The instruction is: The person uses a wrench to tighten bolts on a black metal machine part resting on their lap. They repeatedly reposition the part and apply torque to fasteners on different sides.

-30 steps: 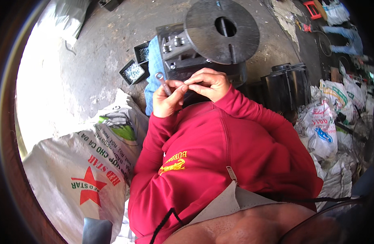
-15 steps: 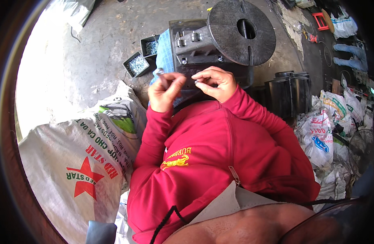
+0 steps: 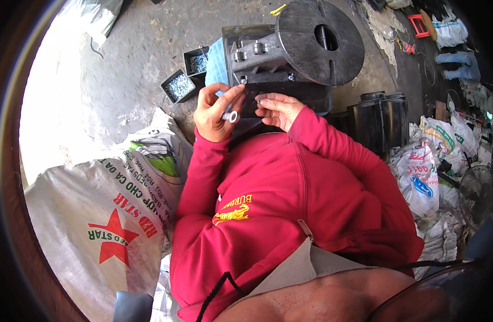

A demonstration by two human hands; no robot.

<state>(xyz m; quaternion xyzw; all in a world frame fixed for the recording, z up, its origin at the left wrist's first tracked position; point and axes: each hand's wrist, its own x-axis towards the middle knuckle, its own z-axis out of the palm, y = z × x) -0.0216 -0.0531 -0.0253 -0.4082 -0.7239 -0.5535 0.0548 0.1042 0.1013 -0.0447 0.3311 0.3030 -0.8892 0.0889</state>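
— Washer (image 3: 233, 116), small and silvery: where is it?
— Pinched in the fingers of the left hand (image 3: 214, 112), just in front of the dark plastic housing (image 3: 278, 70) on the concrete floor (image 3: 134, 59).
— And the right hand (image 3: 278, 109)?
— Its fingertips are pressed against the lower edge of that housing, fingers curled; it grips nothing that I can make out. The two hands are near each other but apart.
— What is on the housing?
— A round black disc (image 3: 321, 40) with a slot in its middle sits on top, and two metal bolts stand beside it.
— Any containers?
— Two small black square trays (image 3: 179, 86) of shiny metal fasteners lie left of the housing, touching at the corners.
— Packages?
— A large white woven sack (image 3: 96, 214) lies at the left, printed with a red star, red lettering and a green patch. More white sacks (image 3: 423, 172) with red and blue print are heaped at the right, beside a black ribbed part (image 3: 380, 121).
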